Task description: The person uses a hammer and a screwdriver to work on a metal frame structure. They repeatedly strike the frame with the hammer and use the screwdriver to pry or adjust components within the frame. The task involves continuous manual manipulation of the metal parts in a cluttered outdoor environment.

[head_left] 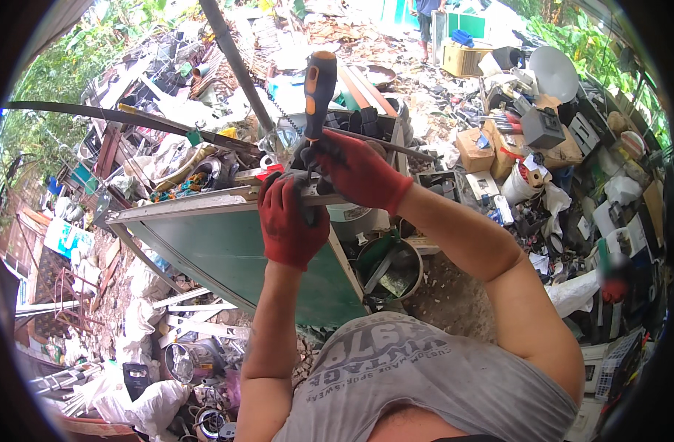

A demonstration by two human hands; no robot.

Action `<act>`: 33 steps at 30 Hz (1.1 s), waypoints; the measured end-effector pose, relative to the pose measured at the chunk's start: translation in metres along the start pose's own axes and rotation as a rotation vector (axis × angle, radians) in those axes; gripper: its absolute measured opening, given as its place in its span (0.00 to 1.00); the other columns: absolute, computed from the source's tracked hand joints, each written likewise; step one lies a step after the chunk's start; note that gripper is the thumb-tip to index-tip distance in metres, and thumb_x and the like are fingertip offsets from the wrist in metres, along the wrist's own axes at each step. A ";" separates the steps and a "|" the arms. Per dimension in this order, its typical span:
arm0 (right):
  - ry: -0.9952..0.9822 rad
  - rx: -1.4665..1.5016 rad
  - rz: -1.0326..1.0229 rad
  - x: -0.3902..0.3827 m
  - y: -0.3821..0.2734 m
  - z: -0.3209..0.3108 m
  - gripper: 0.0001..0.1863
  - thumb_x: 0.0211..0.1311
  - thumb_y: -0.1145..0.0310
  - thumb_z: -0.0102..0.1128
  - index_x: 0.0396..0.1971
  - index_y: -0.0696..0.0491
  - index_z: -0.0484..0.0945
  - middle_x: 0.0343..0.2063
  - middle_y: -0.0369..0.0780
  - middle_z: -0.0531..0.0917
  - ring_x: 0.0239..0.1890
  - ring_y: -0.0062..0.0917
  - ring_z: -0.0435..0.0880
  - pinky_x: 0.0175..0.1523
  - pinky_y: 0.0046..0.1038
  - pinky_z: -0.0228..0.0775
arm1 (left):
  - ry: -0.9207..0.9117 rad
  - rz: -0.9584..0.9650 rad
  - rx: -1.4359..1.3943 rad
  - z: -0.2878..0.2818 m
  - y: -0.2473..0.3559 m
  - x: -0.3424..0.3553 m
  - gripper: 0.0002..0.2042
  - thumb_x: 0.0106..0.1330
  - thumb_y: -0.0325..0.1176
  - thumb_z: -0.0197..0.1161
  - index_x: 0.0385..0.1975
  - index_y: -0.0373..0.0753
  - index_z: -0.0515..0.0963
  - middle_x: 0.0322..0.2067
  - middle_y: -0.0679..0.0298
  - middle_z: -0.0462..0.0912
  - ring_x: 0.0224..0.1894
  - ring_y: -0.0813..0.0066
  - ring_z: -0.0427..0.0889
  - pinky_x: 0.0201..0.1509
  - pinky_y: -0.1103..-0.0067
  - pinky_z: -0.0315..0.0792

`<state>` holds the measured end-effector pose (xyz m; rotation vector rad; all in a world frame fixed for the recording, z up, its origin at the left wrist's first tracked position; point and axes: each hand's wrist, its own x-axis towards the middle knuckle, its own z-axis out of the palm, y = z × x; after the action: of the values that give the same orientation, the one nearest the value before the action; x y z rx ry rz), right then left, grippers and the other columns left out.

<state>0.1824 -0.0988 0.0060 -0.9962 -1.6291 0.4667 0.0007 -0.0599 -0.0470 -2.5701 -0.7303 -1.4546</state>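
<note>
A screwdriver (318, 92) is being clenched upright in the right hand (359, 171), handle pointing away, tip hidden. The green panel's (241, 250) top edge is being pinched by the left hand (289, 221), just below.

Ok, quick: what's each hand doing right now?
Left hand: closed, gripping the top edge of the green panel.
Right hand: closed around the screwdriver.
</note>
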 end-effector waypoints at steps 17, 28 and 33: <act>0.097 -0.010 -0.021 -0.004 -0.009 0.002 0.14 0.72 0.75 0.56 0.55 0.59 0.76 0.41 0.48 0.86 0.42 0.36 0.86 0.51 0.34 0.76 | 0.030 0.041 0.004 -0.004 0.000 -0.007 0.24 0.52 0.27 0.73 0.50 0.39 0.74 0.51 0.53 0.80 0.57 0.46 0.78 0.65 0.55 0.71; 0.144 0.020 -0.025 -0.004 -0.001 0.008 0.11 0.71 0.73 0.57 0.50 0.59 0.78 0.36 0.50 0.87 0.39 0.40 0.89 0.46 0.35 0.77 | 0.000 0.029 -0.016 -0.009 0.002 -0.001 0.22 0.51 0.28 0.74 0.46 0.39 0.73 0.50 0.53 0.78 0.56 0.45 0.78 0.62 0.57 0.73; 0.137 -0.025 -0.007 -0.004 0.000 0.007 0.12 0.71 0.73 0.58 0.50 0.59 0.79 0.37 0.49 0.88 0.40 0.38 0.89 0.46 0.34 0.78 | 0.008 0.020 0.006 -0.005 -0.001 -0.005 0.21 0.51 0.29 0.74 0.45 0.39 0.75 0.48 0.54 0.79 0.54 0.46 0.79 0.62 0.57 0.74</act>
<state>0.1763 -0.1008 0.0009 -1.0186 -1.5183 0.3661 -0.0057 -0.0628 -0.0486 -2.5586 -0.7041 -1.4538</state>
